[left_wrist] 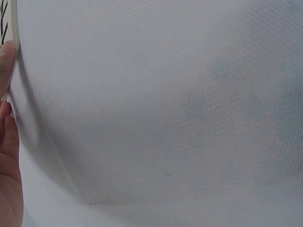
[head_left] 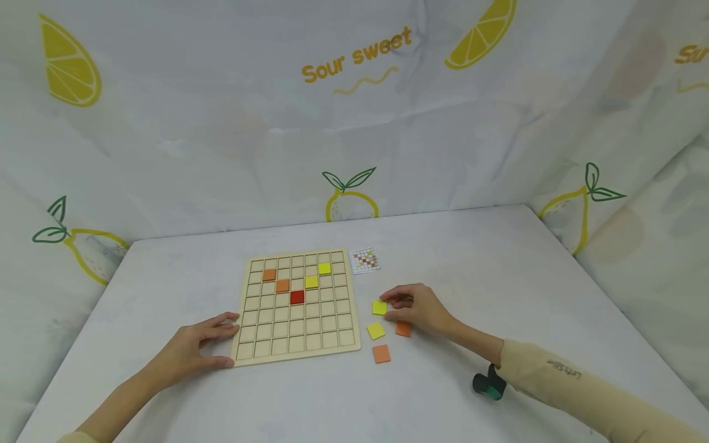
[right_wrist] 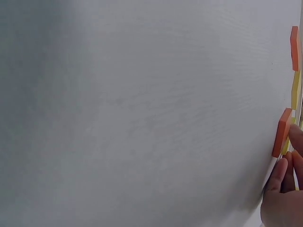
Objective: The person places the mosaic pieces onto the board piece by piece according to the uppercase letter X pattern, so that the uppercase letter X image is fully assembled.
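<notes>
A square wooden grid board [head_left: 296, 307] lies on the table, with two orange tiles [head_left: 269, 275], two yellow tiles [head_left: 312, 282] and one red tile [head_left: 297, 297] in its cells. The left hand [head_left: 185, 351] touches the board's left edge with its fingertips and thumb, fingers relaxed; the left wrist view shows part of this hand [left_wrist: 9, 175] at the board's corner. Right of the board, the right hand [head_left: 423, 311] has thumb and fingers at the edge of a yellow tile [head_left: 379, 307]. An orange tile [head_left: 404, 330] lies just below that hand; in the right wrist view the hand [right_wrist: 284, 194] is beside it.
Another yellow tile [head_left: 375, 331] and a light orange tile [head_left: 381, 354] lie nearer the front. A small printed pattern card [head_left: 365, 261] is by the board's upper right corner. A black and green object [head_left: 490, 384] is beside the right sleeve. Printed cloth walls stand behind.
</notes>
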Available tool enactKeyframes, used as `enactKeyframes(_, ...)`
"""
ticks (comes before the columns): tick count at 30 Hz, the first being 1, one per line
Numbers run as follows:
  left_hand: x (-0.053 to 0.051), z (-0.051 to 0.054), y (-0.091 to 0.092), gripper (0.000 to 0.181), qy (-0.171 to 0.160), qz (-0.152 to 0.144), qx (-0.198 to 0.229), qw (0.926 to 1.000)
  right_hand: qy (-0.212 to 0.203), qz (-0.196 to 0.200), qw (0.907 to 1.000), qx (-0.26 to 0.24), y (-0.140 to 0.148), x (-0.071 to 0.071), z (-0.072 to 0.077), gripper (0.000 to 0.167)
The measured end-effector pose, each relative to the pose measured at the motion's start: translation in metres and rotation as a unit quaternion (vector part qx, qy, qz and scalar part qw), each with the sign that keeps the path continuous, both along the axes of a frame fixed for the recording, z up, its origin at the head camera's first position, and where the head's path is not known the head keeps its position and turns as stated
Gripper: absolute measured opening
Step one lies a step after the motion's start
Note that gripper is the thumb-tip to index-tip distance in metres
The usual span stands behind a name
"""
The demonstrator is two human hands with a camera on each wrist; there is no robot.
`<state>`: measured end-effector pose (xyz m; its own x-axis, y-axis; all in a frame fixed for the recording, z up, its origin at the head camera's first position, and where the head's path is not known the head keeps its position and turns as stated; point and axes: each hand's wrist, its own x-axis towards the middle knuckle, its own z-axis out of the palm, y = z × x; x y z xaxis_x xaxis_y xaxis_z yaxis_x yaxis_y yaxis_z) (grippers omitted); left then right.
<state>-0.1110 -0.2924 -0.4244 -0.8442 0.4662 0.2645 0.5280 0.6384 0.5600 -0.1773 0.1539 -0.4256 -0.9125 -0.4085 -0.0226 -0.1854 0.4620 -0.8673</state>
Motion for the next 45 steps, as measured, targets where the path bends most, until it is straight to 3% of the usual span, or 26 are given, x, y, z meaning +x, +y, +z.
enactKeyframes(15, -0.0036, 0.0004, 0.0028, 0.059, -0.004, -0.001, -0.009, 1.0, 0.046, -0.013, 0.9984, 0.031, -0.0027, 0.0006, -0.002, 0.024)
enactKeyframes(24, -0.0068, 0.002, 0.0022, 0.058, 0.022, -0.004, -0.019, 0.9996, 0.061, -0.008, 0.9976, 0.032, -0.0036, -0.0001, -0.0019, 0.024)
enactKeyframes(38, -0.0036, -0.0007, 0.0029, 0.056, 0.045, -0.023, 0.001, 0.9987, 0.065, -0.014, 0.997, 0.038, -0.0033, 0.0005, -0.0023, 0.024)
enactKeyframes(45, -0.0028, -0.0019, 0.0029, 0.056, 0.042, -0.02, -0.002, 0.9989, 0.039, 0.006, 0.999, 0.02, 0.0046, -0.0062, -0.0005, 0.026)
